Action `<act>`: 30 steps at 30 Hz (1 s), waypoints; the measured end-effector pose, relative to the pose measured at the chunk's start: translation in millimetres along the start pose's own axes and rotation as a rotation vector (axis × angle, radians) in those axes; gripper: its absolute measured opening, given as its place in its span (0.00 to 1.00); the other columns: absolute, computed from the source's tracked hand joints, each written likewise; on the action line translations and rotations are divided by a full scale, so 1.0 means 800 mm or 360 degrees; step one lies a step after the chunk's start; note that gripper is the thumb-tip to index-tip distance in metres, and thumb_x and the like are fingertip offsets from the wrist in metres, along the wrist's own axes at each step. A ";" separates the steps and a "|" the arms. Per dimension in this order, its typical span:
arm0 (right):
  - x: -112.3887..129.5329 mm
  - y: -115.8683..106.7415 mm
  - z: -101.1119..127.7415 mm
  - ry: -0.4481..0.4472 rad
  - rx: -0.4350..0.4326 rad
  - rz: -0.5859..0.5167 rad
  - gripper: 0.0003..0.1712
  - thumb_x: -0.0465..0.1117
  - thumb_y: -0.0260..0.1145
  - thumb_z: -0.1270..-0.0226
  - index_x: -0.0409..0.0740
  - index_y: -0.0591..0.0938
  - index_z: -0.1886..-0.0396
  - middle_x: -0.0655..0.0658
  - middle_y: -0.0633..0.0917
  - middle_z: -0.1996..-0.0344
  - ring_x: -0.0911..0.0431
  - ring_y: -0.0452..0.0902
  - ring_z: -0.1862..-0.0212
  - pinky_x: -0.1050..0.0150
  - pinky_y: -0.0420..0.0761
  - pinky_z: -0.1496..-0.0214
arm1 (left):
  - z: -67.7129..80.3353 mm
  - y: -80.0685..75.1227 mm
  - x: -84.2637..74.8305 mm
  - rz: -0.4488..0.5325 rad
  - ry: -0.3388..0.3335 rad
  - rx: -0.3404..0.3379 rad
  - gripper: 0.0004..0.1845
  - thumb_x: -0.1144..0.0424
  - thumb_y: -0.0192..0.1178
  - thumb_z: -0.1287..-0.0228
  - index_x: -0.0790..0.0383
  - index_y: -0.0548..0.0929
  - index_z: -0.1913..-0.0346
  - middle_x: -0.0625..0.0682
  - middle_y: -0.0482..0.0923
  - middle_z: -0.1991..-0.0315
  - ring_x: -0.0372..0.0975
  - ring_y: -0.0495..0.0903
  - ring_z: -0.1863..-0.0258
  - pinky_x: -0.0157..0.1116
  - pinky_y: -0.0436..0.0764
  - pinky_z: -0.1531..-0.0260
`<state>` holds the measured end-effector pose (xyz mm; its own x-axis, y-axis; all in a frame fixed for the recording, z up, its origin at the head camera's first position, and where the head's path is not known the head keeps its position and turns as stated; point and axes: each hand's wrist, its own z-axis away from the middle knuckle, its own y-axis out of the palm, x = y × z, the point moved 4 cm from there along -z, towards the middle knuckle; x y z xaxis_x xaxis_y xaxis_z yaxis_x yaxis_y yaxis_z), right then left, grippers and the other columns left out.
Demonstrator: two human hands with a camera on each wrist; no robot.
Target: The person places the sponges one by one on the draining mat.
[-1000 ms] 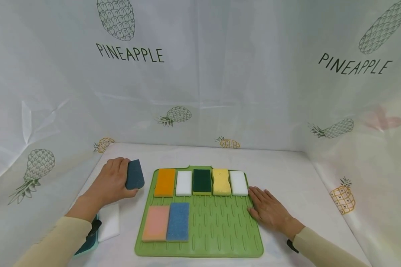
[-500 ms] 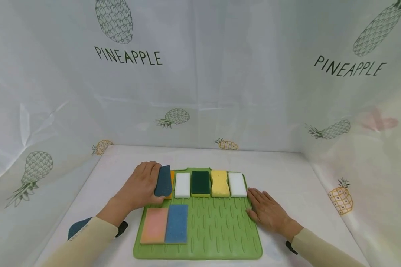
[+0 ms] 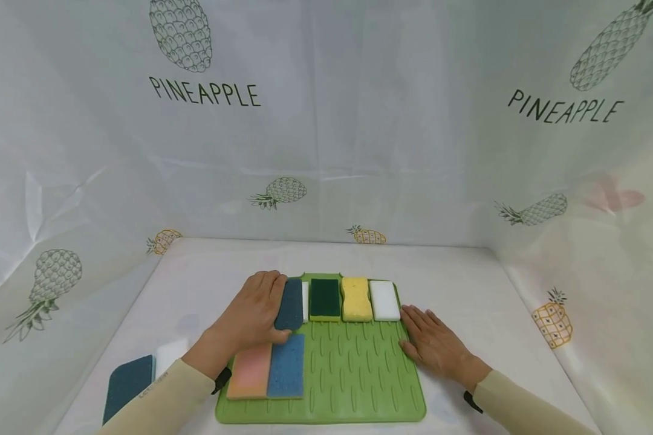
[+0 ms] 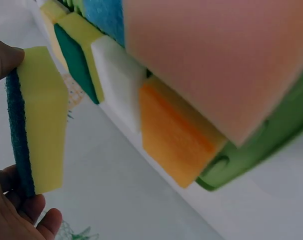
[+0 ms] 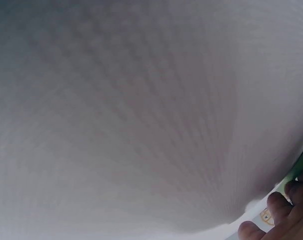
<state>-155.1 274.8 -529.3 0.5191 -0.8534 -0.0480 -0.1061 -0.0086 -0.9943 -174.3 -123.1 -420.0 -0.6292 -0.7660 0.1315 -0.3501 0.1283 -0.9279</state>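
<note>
My left hand (image 3: 253, 317) pinches a yellow scrub sponge (image 4: 46, 120) with a dark blue scouring face between thumb and fingers. It holds the sponge over the upper left of a green ridged mat (image 3: 364, 374), covering part of a white sponge (image 3: 305, 301). In the left wrist view an orange sponge (image 4: 176, 132) lies at the mat's corner, hidden behind my hand in the head view. Along the back row are a green-faced sponge (image 3: 324, 298), a yellow notched sponge (image 3: 356, 299) and another white sponge (image 3: 384, 300). My right hand (image 3: 435, 341) lies flat, fingertips at the mat's right edge.
On the mat's front left, a pink sponge (image 3: 249, 376) and a blue sponge (image 3: 286, 368) lie side by side. Left of the mat, a dark blue-faced sponge (image 3: 129, 385) and a white block (image 3: 170, 355) sit partly behind my sleeve. White pineapple-print sheeting (image 3: 402, 151) surrounds the table.
My left hand has carried the dark-faced sponge rightward from beside the mat, past the orange sponge, to the first white one. My right hand has stayed at the mat's edge.
</note>
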 end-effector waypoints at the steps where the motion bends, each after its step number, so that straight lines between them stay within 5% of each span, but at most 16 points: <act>1: 0.000 0.000 0.000 -0.0004 -0.0007 0.0006 0.42 0.59 0.56 0.17 0.32 0.66 0.20 0.36 0.69 0.21 0.40 0.66 0.21 0.40 0.67 0.21 | -0.001 0.000 -0.004 0.0005 0.0007 0.0008 0.60 0.31 0.78 0.55 0.76 0.71 0.31 0.67 0.74 0.38 0.57 0.74 0.39 0.54 0.75 0.35; 11: -0.001 -0.001 -0.001 -0.0013 0.0079 0.0016 0.41 0.58 0.53 0.16 0.34 0.63 0.18 0.37 0.65 0.18 0.42 0.61 0.18 0.42 0.64 0.19 | -0.005 0.006 -0.032 0.0148 -0.0040 0.0115 0.60 0.32 0.78 0.52 0.75 0.69 0.28 0.67 0.72 0.35 0.57 0.73 0.36 0.54 0.75 0.32; 23: -0.005 0.000 -0.003 -0.0055 0.0113 -0.0021 0.42 0.61 0.51 0.15 0.35 0.63 0.18 0.37 0.64 0.18 0.41 0.60 0.18 0.40 0.64 0.19 | -0.003 0.013 -0.066 0.0536 -0.0135 0.0323 0.58 0.34 0.76 0.46 0.72 0.66 0.25 0.67 0.69 0.31 0.57 0.70 0.31 0.58 0.68 0.26; 30: -0.013 0.002 -0.003 -0.0071 0.0139 -0.0041 0.44 0.63 0.49 0.15 0.37 0.61 0.16 0.39 0.62 0.17 0.44 0.58 0.17 0.42 0.62 0.18 | -0.001 0.026 -0.097 0.0542 -0.0034 0.0404 0.56 0.32 0.74 0.46 0.69 0.68 0.26 0.63 0.71 0.31 0.53 0.72 0.32 0.52 0.74 0.29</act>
<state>-163.0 282.3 -530.5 0.5583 -0.8293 -0.0247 -0.0191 0.0170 -0.9997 -133.7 -60.4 -449.4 -0.6639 -0.7200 -0.2022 0.0592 0.2190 -0.9739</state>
